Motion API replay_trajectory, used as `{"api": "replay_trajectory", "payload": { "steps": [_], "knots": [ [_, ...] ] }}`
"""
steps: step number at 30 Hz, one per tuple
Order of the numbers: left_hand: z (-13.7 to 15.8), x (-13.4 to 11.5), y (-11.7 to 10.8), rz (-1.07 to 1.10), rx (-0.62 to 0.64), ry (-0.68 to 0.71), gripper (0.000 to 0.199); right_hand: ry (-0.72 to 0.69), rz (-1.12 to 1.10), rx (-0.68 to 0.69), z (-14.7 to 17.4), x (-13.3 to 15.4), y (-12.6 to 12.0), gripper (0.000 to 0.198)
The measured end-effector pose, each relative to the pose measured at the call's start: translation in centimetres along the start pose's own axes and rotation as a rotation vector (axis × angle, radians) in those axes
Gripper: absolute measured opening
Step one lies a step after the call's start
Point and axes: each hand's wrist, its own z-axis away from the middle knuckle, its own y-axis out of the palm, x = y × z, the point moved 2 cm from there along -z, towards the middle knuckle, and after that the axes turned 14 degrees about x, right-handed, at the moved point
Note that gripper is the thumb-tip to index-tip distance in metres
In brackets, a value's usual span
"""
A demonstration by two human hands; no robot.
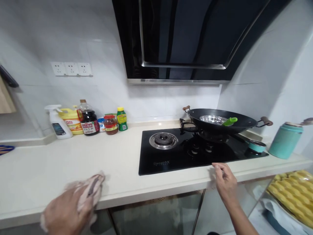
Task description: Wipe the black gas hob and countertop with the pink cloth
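My left hand (67, 209) grips a crumpled pinkish-white cloth (84, 192) at the front of the pale counter (102, 156); hand and cloth are smeared by motion. At the counter's front edge, just before the black gas hob (158, 156), is my right hand (225, 181), its fingers curled together with nothing seen in them. A large black wok (244, 124) stands on the hob's right burner. Inside it rests a shiny metal strainer (211, 119) with a green handle (230, 121). The hob's left burner (163, 140) is bare.
Along the wall stand a white spray bottle (58, 122), a yellow jug (73, 122), a dark sauce bottle (89, 120), a red-lidded jar (111, 125) and a green bottle (121, 119). A range hood (183, 39) overhangs the hob. On the right are a turquoise canister (286, 140), a small turquoise-sided bowl (256, 147) and yellow egg trays (293, 194).
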Motion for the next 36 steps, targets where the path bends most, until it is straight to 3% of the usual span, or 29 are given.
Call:
{"api": "replay_trajectory", "payload": {
  "steps": [3, 6, 9, 15, 18, 21, 25, 29, 30, 32, 36],
  "knots": [
    [0.8, -6.2, 2.1, -0.136, -0.071, 0.248, 0.036, -0.065, -0.034, -0.024, 2.1, 1.8, 0.3, 0.024],
    [1.3, -12.7, 3.5, -0.139, -0.131, 0.367, 0.037, -0.112, -0.076, 0.045, 4.2, 4.2, 1.0, 0.019],
    [1.7, -18.8, 4.5, -0.088, -0.095, 0.452, 0.038, -0.162, -0.148, 0.177, 6.1, 7.1, 2.2, 0.017],
    [1.6, -29.2, 7.1, 0.051, 0.216, 0.511, 0.046, -0.383, -0.18, 0.402, 8.4, 11.7, 4.5, 0.025],
    [0.6, -33.5, 8.0, 0.125, 0.401, 0.502, 0.04, -0.329, -0.071, 0.341, 8.7, 10.6, 4.8, 0.031],
    [-0.3, -36.1, 8.0, 0.286, 0.622, 0.583, 0.035, -0.223, 0.03, 0.282, 8.9, 7.9, 4.3, 0.039],
    [-1.2, -35.5, 7.0, 0.41, 0.706, 0.699, 0.05, -0.191, 0.136, 0.29, 8.5, 4.8, 2.9, 0.046],
    [-3.3, -31.1, 5.6, 0.6, 0.811, 0.757, 0.063, -0.236, 0.325, 0.359, 7.2, 5.4, 2.2, 0.054],
    [-4.2, -29.6, 5.3, 0.704, 0.816, 0.711, 0.061, -0.214, 0.389, 0.417, 6.8, 6.2, 2.4, 0.056],
    [-6.3, -26.6, 4.6, 0.845, 0.711, 0.542, 0.053, -0.147, 0.509, 0.545, 5.9, 8.0, 3.5, 0.058],
    [-8.9, -21.9, 4.5, 0.823, 0.465, 0.183, 0.04, -0.078, 0.603, 0.69, 4.4, 11.1, 7.1, 0.069]
  ]
}}
